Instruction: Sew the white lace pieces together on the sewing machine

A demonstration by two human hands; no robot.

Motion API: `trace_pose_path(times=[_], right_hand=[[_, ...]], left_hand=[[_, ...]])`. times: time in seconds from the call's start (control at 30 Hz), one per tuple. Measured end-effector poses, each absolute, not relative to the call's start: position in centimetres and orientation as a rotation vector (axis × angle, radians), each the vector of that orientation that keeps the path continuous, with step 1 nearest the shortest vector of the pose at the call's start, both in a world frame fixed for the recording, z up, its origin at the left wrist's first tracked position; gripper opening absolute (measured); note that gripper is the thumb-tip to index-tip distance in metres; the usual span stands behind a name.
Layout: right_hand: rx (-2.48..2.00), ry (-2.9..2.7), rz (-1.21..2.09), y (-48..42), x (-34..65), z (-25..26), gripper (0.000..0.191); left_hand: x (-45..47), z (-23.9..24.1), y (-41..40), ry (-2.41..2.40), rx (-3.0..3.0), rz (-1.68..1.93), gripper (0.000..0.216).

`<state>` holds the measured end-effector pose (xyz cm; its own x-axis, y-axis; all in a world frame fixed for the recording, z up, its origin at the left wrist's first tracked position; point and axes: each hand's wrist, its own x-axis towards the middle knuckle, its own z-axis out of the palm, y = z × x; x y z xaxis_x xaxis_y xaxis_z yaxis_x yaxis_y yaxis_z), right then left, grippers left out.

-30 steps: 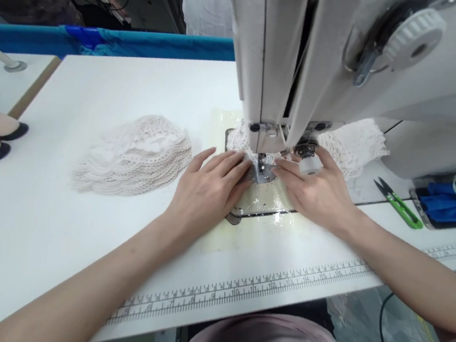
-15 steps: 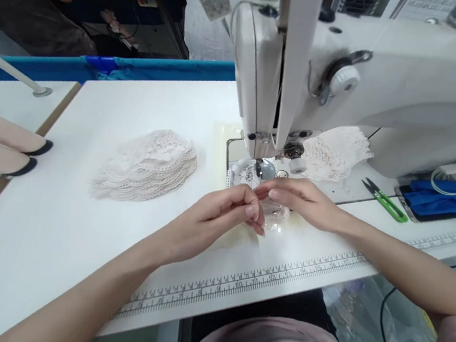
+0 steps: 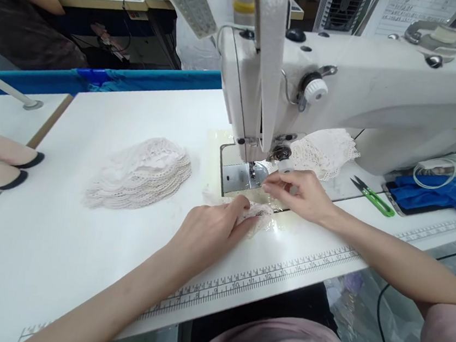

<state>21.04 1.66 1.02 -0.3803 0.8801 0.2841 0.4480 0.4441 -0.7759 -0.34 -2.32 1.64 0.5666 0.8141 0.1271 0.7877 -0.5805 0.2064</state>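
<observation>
My left hand (image 3: 213,224) is closed on a small piece of white lace (image 3: 263,213), just in front of the needle plate (image 3: 236,178) of a white sewing machine (image 3: 370,77). Some of the lace spreads out past my thumb toward the right. My right hand (image 3: 305,195) is pinched shut at the right side of the plate, close to the presser foot (image 3: 251,171). What its fingertips hold, if anything, is too small to make out. No lace lies under the foot.
A layered stack of white lace pieces (image 3: 141,175) lies on the left of the table. More lace (image 3: 324,152) sits behind the needle area. Green thread snips (image 3: 373,197) and blue cloth (image 3: 435,192) lie at right. A printed ruler (image 3: 235,287) runs along the front edge.
The lace has come out from under the presser foot toward me, now in my left hand. My right hand has gone from lying flat to a pinch. The view has shifted slightly.
</observation>
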Motion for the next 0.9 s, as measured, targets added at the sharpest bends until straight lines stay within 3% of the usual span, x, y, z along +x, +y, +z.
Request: trace_pose_path(times=[0.1, 0.23, 0.37, 0.53, 0.77, 0.9], right_hand=[[-1.124, -2.072, 0.790, 1.5, 21.0, 1.1, 0.027], [-1.150, -2.099, 0.874, 1.5, 21.0, 1.3, 0.029], [-1.118, -1.925, 1.271, 1.5, 20.9, 1.5, 0.031], [-0.938, -1.697, 1.696, 1.5, 20.6, 1.7, 0.021], [-0.962, -1.812, 1.457, 0.9, 19.6, 0.9, 0.032], [-0.982, -1.725, 1.468, 1.3, 19.9, 0.6, 0.030]], left_hand=[[-0.3, 1.7, -2.3, 1.402, 2.735, 0.351, 0.033], [-0.1, 1.5, -1.2, 1.364, 2.812, 0.501, 0.021], [0.1, 1.9, -0.3, 1.265, 2.643, 0.708, 0.021], [0.2, 3.1, -0.6, 1.260, 1.960, 0.670, 0.031], [0.7, 3.2, -1.0, 1.254, 1.841, 0.692, 0.034], [0.4, 3.2, -0.9, 1.312, 1.891, 0.727, 0.030]])
